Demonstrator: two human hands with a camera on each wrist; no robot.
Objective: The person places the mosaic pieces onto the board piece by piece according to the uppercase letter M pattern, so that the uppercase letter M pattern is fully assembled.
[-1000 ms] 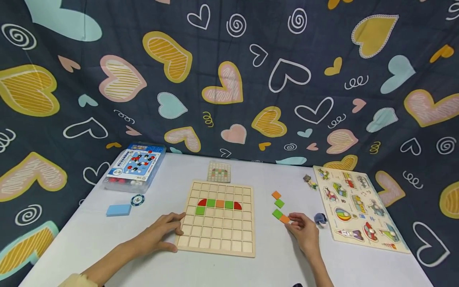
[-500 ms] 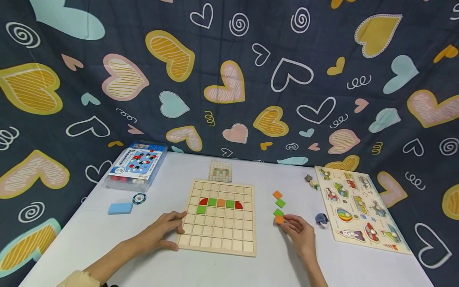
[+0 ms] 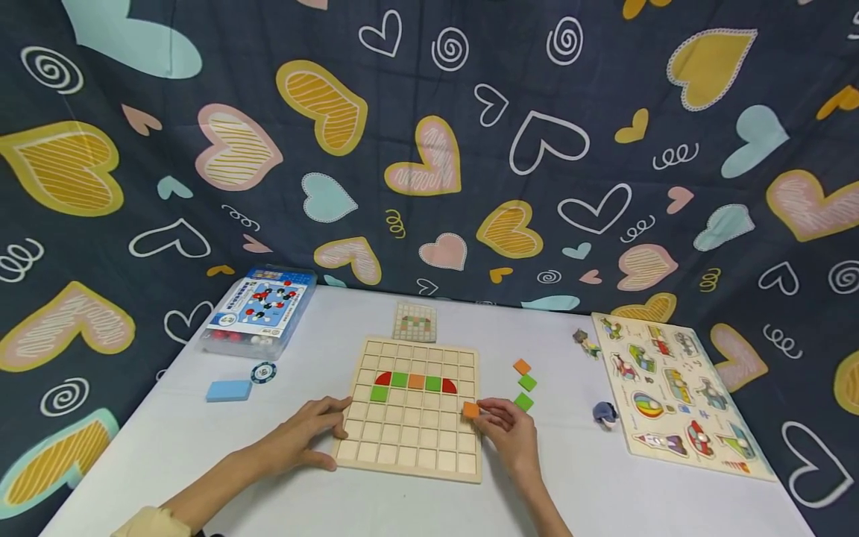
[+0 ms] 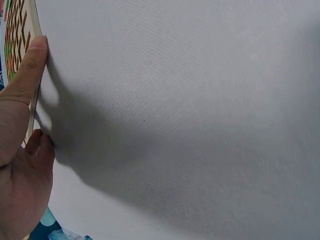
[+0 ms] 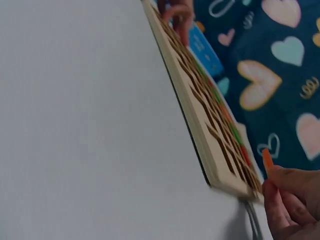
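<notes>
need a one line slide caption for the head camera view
Right hand pinches an orange square tile over the wooden grid board while the left hand rests on its left edge.

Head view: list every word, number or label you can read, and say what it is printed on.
No text reads clearly enough to quote.
Clear box: its blue and white label carries print, too small and blurred to read.
Round token: markings on its face, too small to read.
Picture puzzle board: pictures only; no lettering legible.
Pattern card: a coloured grid, no words visible.
</notes>
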